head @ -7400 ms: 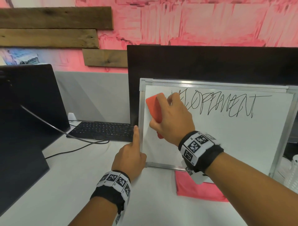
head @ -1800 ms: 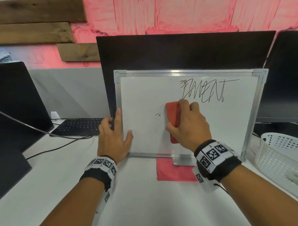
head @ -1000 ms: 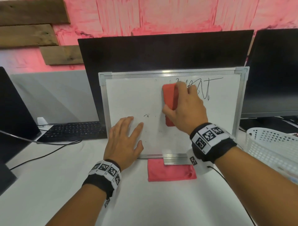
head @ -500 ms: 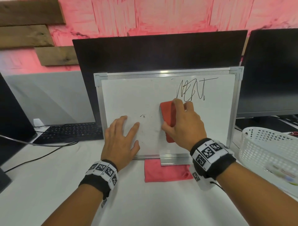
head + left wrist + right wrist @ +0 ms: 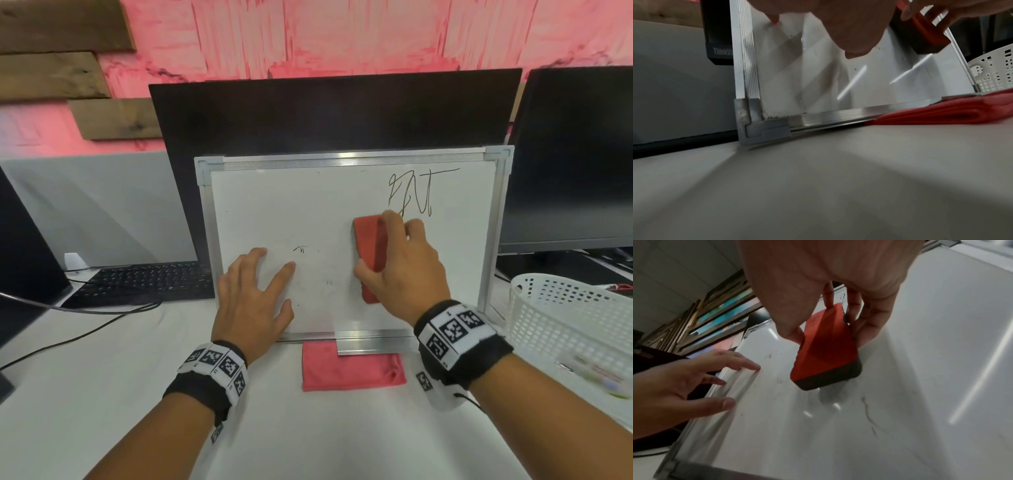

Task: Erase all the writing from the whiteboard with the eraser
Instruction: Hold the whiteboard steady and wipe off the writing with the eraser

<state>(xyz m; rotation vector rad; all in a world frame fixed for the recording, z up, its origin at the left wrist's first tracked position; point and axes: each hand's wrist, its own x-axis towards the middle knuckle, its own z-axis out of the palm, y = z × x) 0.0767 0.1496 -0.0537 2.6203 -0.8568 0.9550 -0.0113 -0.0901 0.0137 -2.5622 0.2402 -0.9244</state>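
A metal-framed whiteboard (image 5: 329, 212) leans against a dark monitor. Black writing (image 5: 412, 195) stands at its upper right, and small marks (image 5: 300, 248) sit near the middle. My right hand (image 5: 399, 263) grips a red eraser (image 5: 370, 253) with a dark felt pad, pressed upright on the board just below the writing; the right wrist view shows the eraser (image 5: 826, 352) between thumb and fingers. My left hand (image 5: 255, 291) lies flat with spread fingers on the board's lower left, also seen as left hand (image 5: 684, 381).
A folded red cloth (image 5: 352, 368) lies under the board's bottom rail. A white perforated basket (image 5: 568, 329) stands at the right. A black keyboard (image 5: 144, 282) and cables (image 5: 85, 329) lie at the left. Dark monitors (image 5: 575, 154) flank the board.
The eraser has swept up and down over the writing while shifting right; fewer letters are left than half a second ago. My left hand stays flat on the board.
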